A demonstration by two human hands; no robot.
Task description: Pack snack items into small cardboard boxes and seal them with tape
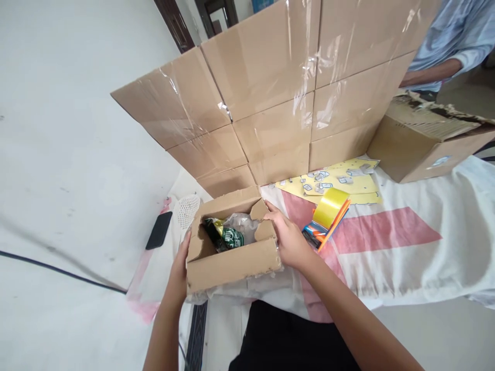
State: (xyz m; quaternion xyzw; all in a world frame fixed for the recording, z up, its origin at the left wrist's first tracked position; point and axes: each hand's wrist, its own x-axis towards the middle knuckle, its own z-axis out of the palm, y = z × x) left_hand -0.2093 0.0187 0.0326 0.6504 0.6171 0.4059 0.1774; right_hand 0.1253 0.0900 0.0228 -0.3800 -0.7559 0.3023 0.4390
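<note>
Between my two hands is a small open cardboard box [234,268], tilted a little at the near edge of the cloth-covered table. My left hand [178,268] presses along its left end, fingers mostly hidden behind the wall. At the right end, my right hand [285,234] grips the wall, thumb near the top rim. Inside the box lie a crumpled green and black plastic packet [232,238] and some clear plastic film [244,222]. Just right of my right hand sits a tape dispenser [328,219] with a roll of yellow tape, orange on its side.
A large taped cardboard panel [274,123] stands upright behind the box. Yellow printed sheets [328,180] lie at its foot. A bigger cardboard box [421,141] with torn flaps is at right, near another person's arm [433,72]. A black phone [159,230] lies at left by the wall.
</note>
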